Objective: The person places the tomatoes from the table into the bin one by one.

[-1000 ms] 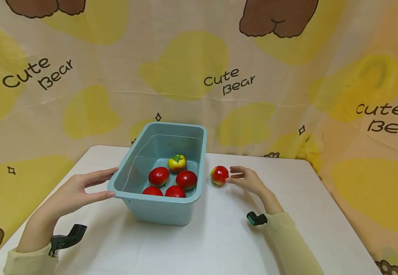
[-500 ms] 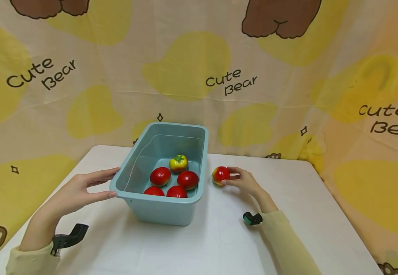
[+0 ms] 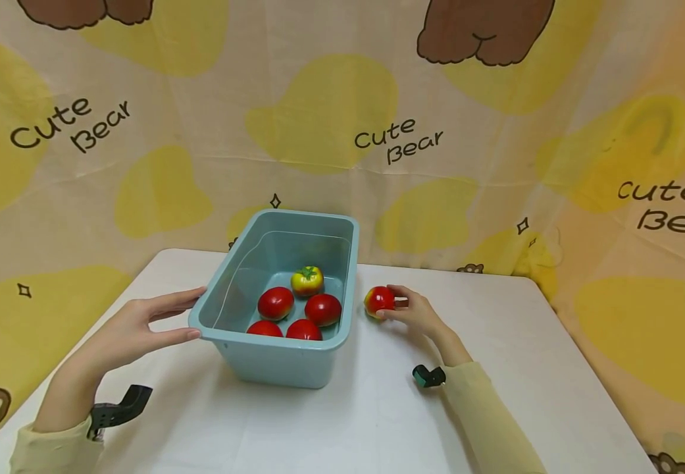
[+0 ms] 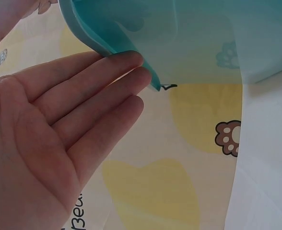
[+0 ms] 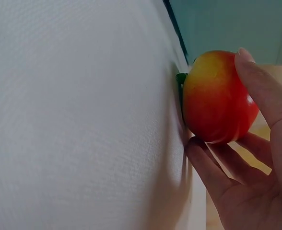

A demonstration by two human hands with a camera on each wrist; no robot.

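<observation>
In the head view a pale blue plastic bin [image 3: 271, 365] stands on the table, several red tomatoes [image 3: 276, 303] inside it, one of them yellow with its green calyx upward. My left hand [image 3: 131, 332] touches the bin's left rim; the left wrist view shows its fingers [image 4: 98, 88] nearly straight, tips against the rim. To the right of the bin, my right hand [image 3: 416, 315] pinches another red-and-yellow tomato [image 3: 380, 301] between thumb and fingers. Seen from the right wrist, this tomato [image 5: 220, 98] has its green calyx toward the white tabletop, the thumb along one side.
A white table [image 3: 342, 428] carries everything. Close behind it hangs a yellow and beige patterned cloth [image 3: 318, 112], which also runs down the right side. The bin's right wall [image 3: 349, 283] rises just left of the tomato in my right hand.
My right hand has moved left onto the lone tomato, and its thumb and fingers have closed around it. The left hand stays at the bin's rim. The view has shifted slightly.
</observation>
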